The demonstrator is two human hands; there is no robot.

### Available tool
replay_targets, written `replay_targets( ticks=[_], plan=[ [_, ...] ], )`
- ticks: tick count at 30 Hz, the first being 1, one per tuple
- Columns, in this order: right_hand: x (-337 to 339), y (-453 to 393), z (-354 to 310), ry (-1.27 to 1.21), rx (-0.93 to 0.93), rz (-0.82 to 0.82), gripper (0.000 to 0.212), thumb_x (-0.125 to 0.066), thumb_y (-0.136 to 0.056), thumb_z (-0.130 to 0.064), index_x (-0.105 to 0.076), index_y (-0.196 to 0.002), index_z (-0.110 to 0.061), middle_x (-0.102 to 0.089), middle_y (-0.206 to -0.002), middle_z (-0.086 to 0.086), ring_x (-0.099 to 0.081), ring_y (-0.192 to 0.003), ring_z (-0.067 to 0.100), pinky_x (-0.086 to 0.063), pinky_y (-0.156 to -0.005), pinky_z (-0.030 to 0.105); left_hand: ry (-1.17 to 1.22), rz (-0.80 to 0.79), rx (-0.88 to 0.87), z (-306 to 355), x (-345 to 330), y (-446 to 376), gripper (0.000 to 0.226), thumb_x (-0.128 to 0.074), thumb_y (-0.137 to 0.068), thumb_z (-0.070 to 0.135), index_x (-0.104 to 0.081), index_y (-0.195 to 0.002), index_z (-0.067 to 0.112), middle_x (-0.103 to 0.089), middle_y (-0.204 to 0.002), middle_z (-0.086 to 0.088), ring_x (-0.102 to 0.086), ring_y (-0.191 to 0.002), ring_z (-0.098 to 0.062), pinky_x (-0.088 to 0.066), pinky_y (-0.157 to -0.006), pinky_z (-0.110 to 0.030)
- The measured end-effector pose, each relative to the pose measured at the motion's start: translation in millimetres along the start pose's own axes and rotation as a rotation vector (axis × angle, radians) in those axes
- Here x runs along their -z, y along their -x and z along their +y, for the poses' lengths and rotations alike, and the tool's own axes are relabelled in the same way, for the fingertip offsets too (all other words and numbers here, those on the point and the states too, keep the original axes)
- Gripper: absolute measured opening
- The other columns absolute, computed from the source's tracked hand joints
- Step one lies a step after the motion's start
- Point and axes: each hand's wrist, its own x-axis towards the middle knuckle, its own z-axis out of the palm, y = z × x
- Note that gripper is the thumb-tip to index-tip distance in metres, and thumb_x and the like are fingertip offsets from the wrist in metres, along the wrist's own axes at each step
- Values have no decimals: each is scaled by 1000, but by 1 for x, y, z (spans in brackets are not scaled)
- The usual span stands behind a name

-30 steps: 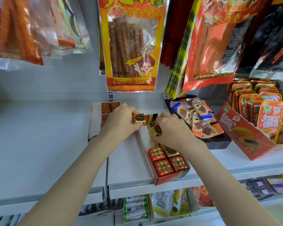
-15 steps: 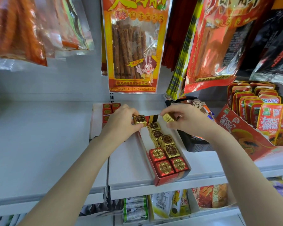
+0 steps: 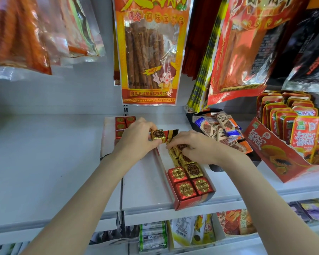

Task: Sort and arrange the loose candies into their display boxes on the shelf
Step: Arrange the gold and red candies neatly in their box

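Observation:
A long red display box (image 3: 190,202) lies on the white shelf (image 3: 44,172), holding gold-foil cube candies (image 3: 192,170) in its middle and red-foil cubes (image 3: 185,189) at its near end. My left hand (image 3: 136,138) pinches one gold cube candy (image 3: 157,135) above the box's far end. My right hand (image 3: 193,147) reaches down into the far part of the box, its fingertips on the gold cubes there; what it holds is hidden. A second box with red cubes (image 3: 122,123) sits behind my left hand.
A black tray of chocolate bars (image 3: 223,130) stands right of the box. A red carton of papaya snack packs (image 3: 284,155) fills the right. Hanging snack bags (image 3: 149,50) dangle overhead. Lower shelf goods (image 3: 153,236) show below the edge.
My right hand, which held a gold candy up over the black tray half a second ago, has come back down left into the box. My left hand has stayed put with its candy.

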Motion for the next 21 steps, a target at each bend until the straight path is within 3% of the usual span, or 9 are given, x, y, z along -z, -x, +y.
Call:
replay_targets(
  ticks=[4,8,14,18,21],
  plan=[
    [-5,0,-4,107,-14,23,47,-36,-88,-1,-65,-110,-31,-37,-129,-5,-26,-110,14,-27,-104,39,3,-1,11,0,0,1,32,-67,-82,28,-61,-111,15,-52,-110,-3,-57,-88,-16,-50,-79,-33],
    [-9,1,-7,159,-5,50,44,-36,-87,2,-65,-112,-22,-33,-126,1,-27,-113,19,-27,-100,26,3,-4,11,1,0,1,31,-66,-82,28,-61,-110,15,-52,-109,-3,-57,-88,-16,-50,-78,-32],
    [-8,2,-9,134,-26,45,43,-40,-86,4,-63,-115,-17,-33,-127,4,-29,-117,20,-31,-100,29,-7,-1,17,2,-1,0,31,-66,-83,30,-61,-110,16,-51,-107,-1,-56,-91,-16,-44,-74,-28],
    [-5,5,-4,68,-22,10,48,-36,-85,6,-61,-118,-20,-36,-130,3,-28,-121,18,-23,-102,24,1,2,5,2,-1,0,31,-66,-83,29,-61,-110,15,-51,-108,-2,-56,-92,-16,-43,-74,-26],
    [1,8,0,-31,-3,70,55,-33,-82,12,-61,-117,-20,-43,-130,3,-33,-125,17,-24,-99,19,9,7,-13,2,-1,-1,33,-67,-81,28,-61,-111,15,-51,-107,-1,-55,-88,-13,-44,-75,-26]
  ],
)
